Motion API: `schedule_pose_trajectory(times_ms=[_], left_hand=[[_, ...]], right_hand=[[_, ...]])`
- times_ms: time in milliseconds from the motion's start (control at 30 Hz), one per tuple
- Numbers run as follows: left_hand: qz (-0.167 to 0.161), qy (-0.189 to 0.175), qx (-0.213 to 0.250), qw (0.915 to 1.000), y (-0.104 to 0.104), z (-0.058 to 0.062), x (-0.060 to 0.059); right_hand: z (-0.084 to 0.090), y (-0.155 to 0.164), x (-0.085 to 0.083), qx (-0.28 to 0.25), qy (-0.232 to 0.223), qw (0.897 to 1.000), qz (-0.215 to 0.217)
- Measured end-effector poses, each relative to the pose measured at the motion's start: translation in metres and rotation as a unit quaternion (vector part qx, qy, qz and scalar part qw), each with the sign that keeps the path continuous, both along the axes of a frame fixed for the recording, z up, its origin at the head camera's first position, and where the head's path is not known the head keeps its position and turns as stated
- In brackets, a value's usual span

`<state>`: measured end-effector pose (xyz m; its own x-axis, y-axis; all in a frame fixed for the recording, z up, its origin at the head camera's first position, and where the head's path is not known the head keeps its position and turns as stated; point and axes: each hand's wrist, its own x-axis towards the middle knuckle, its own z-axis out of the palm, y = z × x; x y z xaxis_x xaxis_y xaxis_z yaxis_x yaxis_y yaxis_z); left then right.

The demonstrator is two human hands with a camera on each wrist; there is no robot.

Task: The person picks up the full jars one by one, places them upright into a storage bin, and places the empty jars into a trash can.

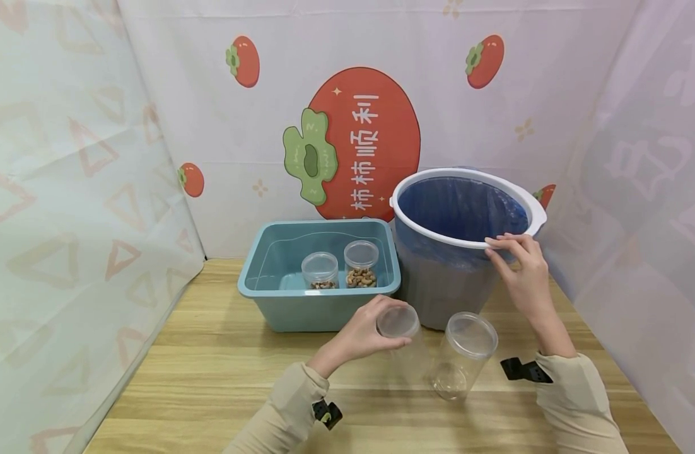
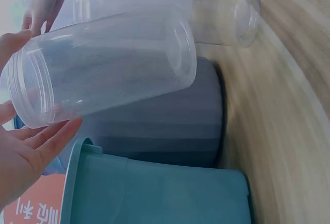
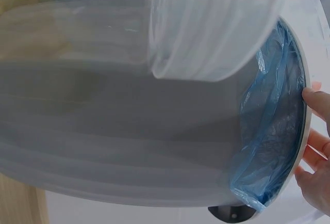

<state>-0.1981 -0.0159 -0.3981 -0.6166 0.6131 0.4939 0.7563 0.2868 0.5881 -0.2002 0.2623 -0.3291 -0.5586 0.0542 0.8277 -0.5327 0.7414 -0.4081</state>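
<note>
My left hand (image 1: 363, 331) grips a clear plastic jar (image 1: 400, 323) near its lidded top, thumb and fingers spread around either side. In the left wrist view that jar (image 2: 118, 64) hangs tilted, see-through with nothing inside. My right hand (image 1: 522, 271) pinches the white rim of a grey trash bin (image 1: 438, 291) at its front right, thumb below and fingers over the edge. A blue bag (image 1: 458, 205) lines the bin and folds over its outside. Another clear lidded jar (image 1: 467, 353) stands on the table between my hands, in front of the bin.
Left of the bin sits a teal basin (image 1: 308, 312). Inside it are a jar of cashews (image 1: 361, 265) and a shorter-looking jar of nuts (image 1: 320, 271). The wooden table (image 1: 211, 366) meets a printed cloth backdrop behind and cloth walls at both sides.
</note>
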Motion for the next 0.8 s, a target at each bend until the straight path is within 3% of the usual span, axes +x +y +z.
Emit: schedule_pose_trajectory(times_ms=[300, 600, 800], left_hand=[[0.018, -0.014, 0.036, 0.9991, -0.006, 0.013, -0.001], [0.037, 0.025, 0.096, 0.9944, -0.009, 0.025, 0.000], [0.042, 0.019, 0.121, 0.9917, -0.012, 0.035, -0.001]], right_hand=[[0.000, 0.000, 0.001, 0.002, -0.003, 1.000, 0.002], [0.000, 0.000, 0.001, 0.001, -0.003, 1.000, 0.000], [0.000, 0.000, 0.001, 0.001, -0.004, 1.000, -0.001]])
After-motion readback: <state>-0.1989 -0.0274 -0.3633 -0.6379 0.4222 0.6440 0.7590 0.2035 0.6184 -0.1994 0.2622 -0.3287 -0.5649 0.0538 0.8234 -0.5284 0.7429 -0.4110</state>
